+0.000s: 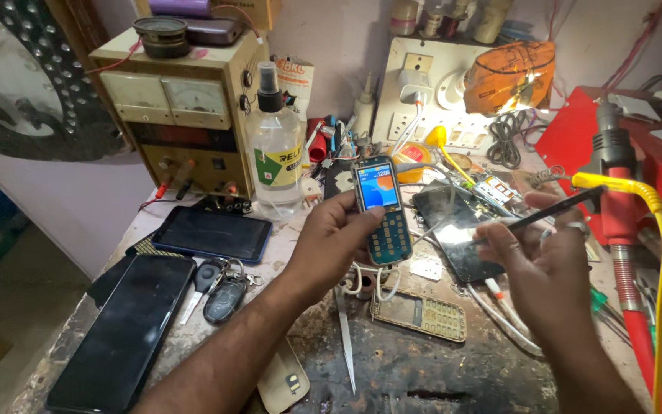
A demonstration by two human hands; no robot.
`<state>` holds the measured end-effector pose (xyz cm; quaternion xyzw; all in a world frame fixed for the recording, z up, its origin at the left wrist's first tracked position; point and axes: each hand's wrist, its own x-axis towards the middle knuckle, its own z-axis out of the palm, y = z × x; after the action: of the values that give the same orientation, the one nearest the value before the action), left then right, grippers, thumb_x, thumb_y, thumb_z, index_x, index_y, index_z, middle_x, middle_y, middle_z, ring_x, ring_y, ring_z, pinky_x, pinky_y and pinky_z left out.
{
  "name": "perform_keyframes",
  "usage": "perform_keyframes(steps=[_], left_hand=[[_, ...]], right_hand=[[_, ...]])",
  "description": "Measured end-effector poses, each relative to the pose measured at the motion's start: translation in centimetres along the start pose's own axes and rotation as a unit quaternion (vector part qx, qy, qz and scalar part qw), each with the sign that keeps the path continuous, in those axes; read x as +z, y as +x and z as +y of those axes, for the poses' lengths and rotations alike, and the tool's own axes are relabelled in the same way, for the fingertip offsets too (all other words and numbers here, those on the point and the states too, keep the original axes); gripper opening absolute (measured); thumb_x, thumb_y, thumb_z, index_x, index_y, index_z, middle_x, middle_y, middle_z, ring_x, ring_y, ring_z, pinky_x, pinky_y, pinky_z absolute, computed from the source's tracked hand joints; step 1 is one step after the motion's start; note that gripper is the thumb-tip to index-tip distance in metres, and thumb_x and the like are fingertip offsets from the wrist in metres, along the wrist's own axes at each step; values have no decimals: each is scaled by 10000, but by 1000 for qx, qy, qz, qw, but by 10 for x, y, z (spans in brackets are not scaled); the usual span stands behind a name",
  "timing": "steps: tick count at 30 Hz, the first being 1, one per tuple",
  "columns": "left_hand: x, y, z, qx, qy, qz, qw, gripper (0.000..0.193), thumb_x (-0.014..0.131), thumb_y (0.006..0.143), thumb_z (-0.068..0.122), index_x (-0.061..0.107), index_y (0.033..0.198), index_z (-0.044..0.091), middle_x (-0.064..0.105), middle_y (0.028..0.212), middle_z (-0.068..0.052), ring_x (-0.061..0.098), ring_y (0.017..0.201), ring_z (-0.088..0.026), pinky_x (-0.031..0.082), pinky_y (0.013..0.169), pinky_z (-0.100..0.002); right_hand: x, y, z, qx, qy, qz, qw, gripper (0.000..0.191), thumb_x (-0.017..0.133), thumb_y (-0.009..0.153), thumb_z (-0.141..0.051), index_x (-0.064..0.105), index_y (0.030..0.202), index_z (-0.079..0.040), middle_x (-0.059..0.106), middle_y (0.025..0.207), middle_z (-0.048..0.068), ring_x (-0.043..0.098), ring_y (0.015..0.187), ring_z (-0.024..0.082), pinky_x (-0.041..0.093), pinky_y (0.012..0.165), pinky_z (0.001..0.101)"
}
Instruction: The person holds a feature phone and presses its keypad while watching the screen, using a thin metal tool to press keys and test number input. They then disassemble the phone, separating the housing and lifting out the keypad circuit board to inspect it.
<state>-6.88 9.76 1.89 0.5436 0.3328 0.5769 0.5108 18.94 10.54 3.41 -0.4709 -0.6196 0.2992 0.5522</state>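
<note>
Your left hand (329,244) grips a small keypad phone (381,208) upright above the cluttered bench (423,368), its screen lit. Your right hand (545,268) pinches a thin dark tool (553,209), angled toward the phone. A loose keypad cover (421,315) lies below.

Dim, warm bench – glare at lamp (509,77), edges bent, hands w/ blur

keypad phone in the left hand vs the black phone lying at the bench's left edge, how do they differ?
The keypad phone is lit, upright in the left hand; the black phone is dark, flat on the bench. The keypad phone has bare key contacts; the black phone is larger, all glass. Both are phones.
</note>
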Motion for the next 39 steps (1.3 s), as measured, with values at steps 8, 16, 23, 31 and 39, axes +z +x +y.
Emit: perform_keyframes(steps=[8,16,23,31,39], left_hand=[[6,-5,-1,20,42,-20,999,280,606,1032,211,647,1237,25,758,963,-39,697,807,-59,587,677,-223],[19,-12,11,-24,172,-12,985,341,637,971,230,606,1270,69,781,979,-57,725,773,-70,582,589,-232],[21,-14,12,-90,168,0,982,389,617,962,215,557,1329,100,770,932,-70,716,723,-92,565,506,-241],[14,-16,-5,-25,28,-31,999,368,561,1037,199,543,1361,26,713,1004,-50,680,838,-69,588,695,-228],[28,-23,6,-69,7,10,998,505,709,909,168,473,1335,35,664,993,-40,688,732,-97,604,589,-256]], right_hand=[[-17,8,-1,83,-638,-202,739,420,520,990,-439,691,1118,-76,713,1157,168,685,1090,374,556,976,496],[-12,18,-19,96,-669,-232,700,405,534,1012,-474,700,1154,-132,735,1116,115,716,1021,293,584,919,456],[-9,29,-49,-141,-478,-107,860,466,692,916,-386,692,1303,-127,785,978,116,726,784,275,586,780,448],[29,31,-29,-221,-218,-152,938,323,775,890,-217,757,1186,-88,803,1023,77,784,830,120,613,709,306],[44,23,-17,-94,-207,-128,965,262,817,835,-204,791,1066,-83,808,755,65,694,612,75,551,551,269]])
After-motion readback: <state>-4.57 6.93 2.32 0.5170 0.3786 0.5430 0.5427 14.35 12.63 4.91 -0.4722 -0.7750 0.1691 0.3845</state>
